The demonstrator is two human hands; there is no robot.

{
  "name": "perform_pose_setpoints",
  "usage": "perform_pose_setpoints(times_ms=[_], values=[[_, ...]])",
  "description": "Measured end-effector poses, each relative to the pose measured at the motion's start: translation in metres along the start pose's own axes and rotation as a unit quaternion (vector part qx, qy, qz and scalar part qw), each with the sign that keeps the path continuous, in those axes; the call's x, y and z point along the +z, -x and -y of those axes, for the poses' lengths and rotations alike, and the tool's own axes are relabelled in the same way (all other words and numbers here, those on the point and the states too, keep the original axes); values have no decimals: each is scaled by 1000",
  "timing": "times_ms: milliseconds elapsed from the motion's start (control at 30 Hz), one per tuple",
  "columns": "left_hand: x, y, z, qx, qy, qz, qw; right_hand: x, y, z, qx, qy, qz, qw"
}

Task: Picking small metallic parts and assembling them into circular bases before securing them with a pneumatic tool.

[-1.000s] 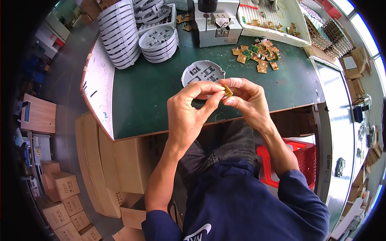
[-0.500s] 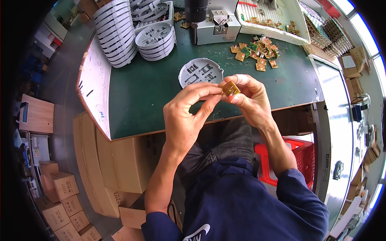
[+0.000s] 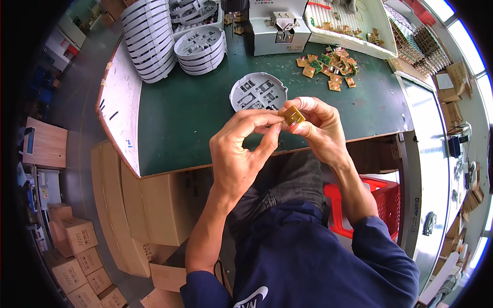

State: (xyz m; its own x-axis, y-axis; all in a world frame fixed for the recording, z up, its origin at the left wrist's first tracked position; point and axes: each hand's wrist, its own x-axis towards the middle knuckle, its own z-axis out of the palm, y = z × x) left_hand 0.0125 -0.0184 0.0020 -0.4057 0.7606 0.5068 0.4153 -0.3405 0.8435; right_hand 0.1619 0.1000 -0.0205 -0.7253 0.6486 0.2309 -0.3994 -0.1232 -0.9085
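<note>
Just above the bench's front edge, my right hand (image 3: pixel 324 128) pinches a small square golden-brown circuit board (image 3: pixel 294 116) between thumb and fingers. A small reddish bit shows at its lower edge, by the thumb. My left hand (image 3: pixel 241 141) is closed in a pinch, its fingertips meeting the board's left side; what lies between them is hidden. Behind my hands a round grey plastic housing (image 3: pixel 258 91) with slots and small dark and metal parts lies on the green bench (image 3: pixel 190 120), its near rim partly covered by my fingers.
Several similar boards lie in a loose pile (image 3: pixel 334 65) at the back right, beside a white foam tray (image 3: pixel 354 43). A grey machine (image 3: pixel 281 38) stands at the back. Stacked grey housings (image 3: pixel 149 46) rise at the back left, near a white side panel (image 3: pixel 120 110). A red crate (image 3: pixel 382 205) sits below right.
The left thumb has shifted slightly against the left fingers. The board stays in the right hand, nearly in place. The whole view has shifted a little.
</note>
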Motion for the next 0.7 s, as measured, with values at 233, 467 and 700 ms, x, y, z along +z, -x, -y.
perform_pose_setpoints(times_ms=[233,467,700], values=[[1,2,5,-30,40,-2,999,-1,-2,-3,5,7,-1,1000],[-6,-2,16,28,-141,-34,989,-3,-28,14,9,131,7,991],[19,-14,49,-41,-368,-31,929,-10,-104,19,-162,565,141,797]])
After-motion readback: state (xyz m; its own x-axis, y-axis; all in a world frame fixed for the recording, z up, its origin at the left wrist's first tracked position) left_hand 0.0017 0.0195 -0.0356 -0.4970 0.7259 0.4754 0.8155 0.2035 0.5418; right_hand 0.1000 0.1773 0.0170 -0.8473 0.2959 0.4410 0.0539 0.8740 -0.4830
